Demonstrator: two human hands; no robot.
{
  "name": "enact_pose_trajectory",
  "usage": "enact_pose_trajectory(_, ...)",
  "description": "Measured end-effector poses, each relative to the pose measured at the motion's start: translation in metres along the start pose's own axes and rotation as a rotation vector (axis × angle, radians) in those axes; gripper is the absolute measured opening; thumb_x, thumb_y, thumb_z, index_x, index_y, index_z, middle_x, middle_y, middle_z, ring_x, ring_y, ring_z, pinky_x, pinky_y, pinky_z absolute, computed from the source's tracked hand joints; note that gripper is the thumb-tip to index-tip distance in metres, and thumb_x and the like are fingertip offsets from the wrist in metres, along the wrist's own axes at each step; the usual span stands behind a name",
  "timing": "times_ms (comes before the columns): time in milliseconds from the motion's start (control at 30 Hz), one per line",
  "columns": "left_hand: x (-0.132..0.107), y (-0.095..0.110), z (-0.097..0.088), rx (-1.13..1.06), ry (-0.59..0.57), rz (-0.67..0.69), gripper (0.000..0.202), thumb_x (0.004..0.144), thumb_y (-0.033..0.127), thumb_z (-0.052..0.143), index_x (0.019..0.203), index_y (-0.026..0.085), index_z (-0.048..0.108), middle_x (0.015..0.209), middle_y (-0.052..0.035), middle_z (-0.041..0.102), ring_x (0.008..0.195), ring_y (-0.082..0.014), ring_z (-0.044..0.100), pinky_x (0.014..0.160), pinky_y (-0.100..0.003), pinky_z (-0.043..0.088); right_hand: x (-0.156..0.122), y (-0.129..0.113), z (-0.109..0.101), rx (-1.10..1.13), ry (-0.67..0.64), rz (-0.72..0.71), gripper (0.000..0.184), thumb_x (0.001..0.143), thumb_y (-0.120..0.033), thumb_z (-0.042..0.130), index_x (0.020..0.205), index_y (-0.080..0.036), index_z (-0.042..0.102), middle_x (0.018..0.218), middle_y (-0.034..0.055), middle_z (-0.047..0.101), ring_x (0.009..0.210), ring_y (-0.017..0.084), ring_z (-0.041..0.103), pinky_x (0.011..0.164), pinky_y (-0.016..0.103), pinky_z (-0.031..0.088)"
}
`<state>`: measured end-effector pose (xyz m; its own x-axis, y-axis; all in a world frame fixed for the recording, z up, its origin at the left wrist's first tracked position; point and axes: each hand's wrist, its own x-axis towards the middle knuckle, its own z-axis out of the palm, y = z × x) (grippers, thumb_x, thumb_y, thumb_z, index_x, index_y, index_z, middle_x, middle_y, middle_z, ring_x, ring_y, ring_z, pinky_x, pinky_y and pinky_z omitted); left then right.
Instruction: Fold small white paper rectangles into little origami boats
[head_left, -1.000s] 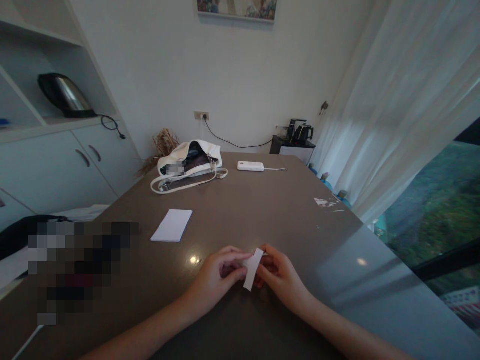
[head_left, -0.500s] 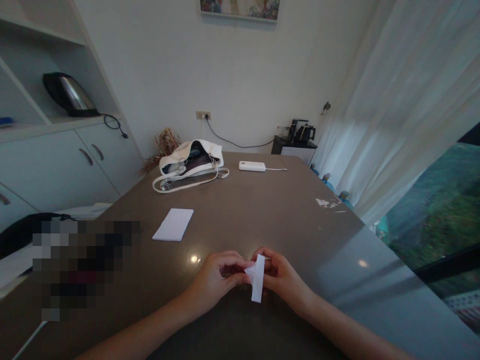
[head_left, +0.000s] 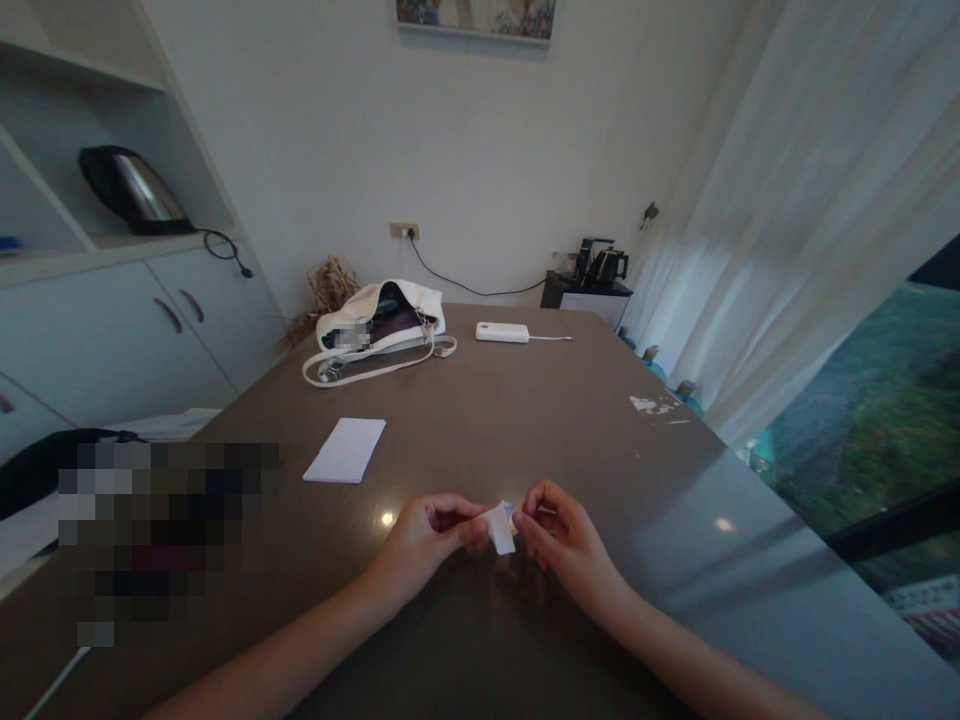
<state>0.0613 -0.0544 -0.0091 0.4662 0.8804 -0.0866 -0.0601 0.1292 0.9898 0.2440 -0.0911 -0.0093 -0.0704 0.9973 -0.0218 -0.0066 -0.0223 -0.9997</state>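
A small folded piece of white paper [head_left: 501, 530] is held above the near part of the table, with a bluish patch showing at its right side. My left hand [head_left: 435, 540] pinches its left end between thumb and fingers. At the right edge of the paper, the thumb and fingertips of my right hand [head_left: 559, 535] are closed on it; the exact contact is partly hidden. Farther off to the left lies a flat stack of white paper [head_left: 345, 450], apart from both hands.
The brown table [head_left: 525, 420] carries an open white handbag [head_left: 382, 320] and a white power bank [head_left: 502, 332] with a short cable. A pixelated area covers the left side. Beyond are a coffee maker [head_left: 604, 262], a kettle [head_left: 135, 190] on a shelf and a white curtain [head_left: 750, 200].
The folded paper has turned and tilted, so its long upright strip now looks shorter. My right hand has risen slightly and shifted its grip to the paper's right edge.
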Motion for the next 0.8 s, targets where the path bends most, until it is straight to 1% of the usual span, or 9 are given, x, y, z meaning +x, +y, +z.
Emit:
enact_pose_trajectory(67,0.0,0.004,0.001,-0.025,0.036,-0.037,0.032,0.066,0.04,0.077,0.079,0.012,0.072,0.062,-0.0017,0.065,0.059,-0.0114,0.056,0.06,-0.022,0.043,-0.003,-0.006,-0.001,-0.073,-0.035,-0.088,0.028,0.082,-0.043,0.058,0.075,-0.016,0.053,0.066,-0.0018,0.051,0.056,0.008,0.049,0.048,0.018,0.039)
enact_pose_trajectory(167,-0.002,0.007,0.004,-0.019,0.046,-0.067,0.035,0.067,0.043,0.075,0.08,0.011,0.071,0.062,-0.0017,0.065,0.06,-0.0119,0.056,0.06,-0.022,0.043,-0.006,-0.011,-0.001,-0.116,-0.069,-0.14,0.025,0.08,-0.04,0.063,0.083,-0.015,0.061,0.077,0.0033,0.06,0.066,0.012,0.054,0.058,0.023,0.044)
enact_pose_trajectory(367,-0.001,-0.002,0.007,-0.006,-0.006,-0.08,0.039,0.067,0.049,0.073,0.075,0.011,0.065,0.063,-0.0022,0.064,0.059,-0.0128,0.059,0.06,-0.024,0.046,-0.006,-0.007,0.002,-0.094,-0.043,-0.122,0.028,0.074,-0.037,0.069,0.089,-0.015,0.063,0.076,0.0033,0.063,0.062,0.011,0.055,0.055,0.022,0.043)
enact_pose_trajectory(467,-0.003,-0.005,0.009,0.041,-0.068,-0.063,0.036,0.07,0.047,0.071,0.074,0.012,0.061,0.065,-0.0022,0.064,0.058,-0.0131,0.059,0.058,-0.024,0.047,-0.005,-0.005,0.002,-0.095,-0.034,-0.105,0.025,0.074,-0.036,0.07,0.083,-0.014,0.062,0.07,0.0018,0.061,0.058,0.01,0.055,0.052,0.021,0.043)
enact_pose_trajectory(533,-0.005,-0.004,0.012,0.119,-0.066,-0.028,0.031,0.073,0.042,0.07,0.077,0.013,0.059,0.069,-0.0023,0.064,0.062,-0.014,0.061,0.06,-0.025,0.048,-0.005,-0.004,0.002,-0.072,-0.051,-0.067,0.027,0.076,-0.039,0.068,0.079,-0.013,0.062,0.063,-0.0001,0.058,0.052,0.008,0.052,0.045,0.018,0.04)
enact_pose_trajectory(600,-0.007,0.0,0.013,0.215,-0.012,0.049,0.026,0.074,0.036,0.069,0.082,0.014,0.057,0.074,-0.0026,0.065,0.069,-0.0157,0.063,0.064,-0.026,0.049,-0.004,-0.004,0.002,-0.033,-0.082,-0.029,0.03,0.075,-0.042,0.068,0.077,-0.012,0.061,0.06,-0.0007,0.058,0.048,0.008,0.052,0.041,0.017,0.039)
enact_pose_trajectory(633,-0.008,0.003,0.014,0.255,0.015,0.093,0.025,0.075,0.034,0.069,0.086,0.015,0.056,0.077,-0.0029,0.065,0.072,-0.0166,0.063,0.067,-0.027,0.049,-0.004,-0.003,0.002,-0.004,-0.101,-0.013,0.032,0.075,-0.043,0.069,0.077,-0.012,0.06,0.06,-0.0005,0.058,0.048,0.008,0.053,0.041,0.016,0.039)
enact_pose_trajectory(700,-0.01,0.009,0.014,0.313,0.018,0.163,0.024,0.077,0.032,0.067,0.091,0.016,0.057,0.081,-0.0034,0.065,0.076,-0.0173,0.064,0.069,-0.027,0.049,-0.003,-0.003,0.002,0.069,-0.142,0.011,0.034,0.073,-0.044,0.07,0.077,-0.012,0.058,0.062,0.0,0.061,0.049,0.008,0.056,0.043,0.017,0.043)
enact_pose_trajectory(800,-0.013,0.014,0.014,0.426,-0.004,0.245,0.016,0.082,0.031,0.061,0.088,0.016,0.061,0.078,-0.0031,0.065,0.074,-0.0158,0.063,0.069,-0.026,0.048,-0.002,-0.002,0.004,0.171,-0.194,0.025,0.036,0.073,-0.045,0.07,0.077,-0.013,0.056,0.062,0.0004,0.063,0.051,0.008,0.06,0.048,0.018,0.048)
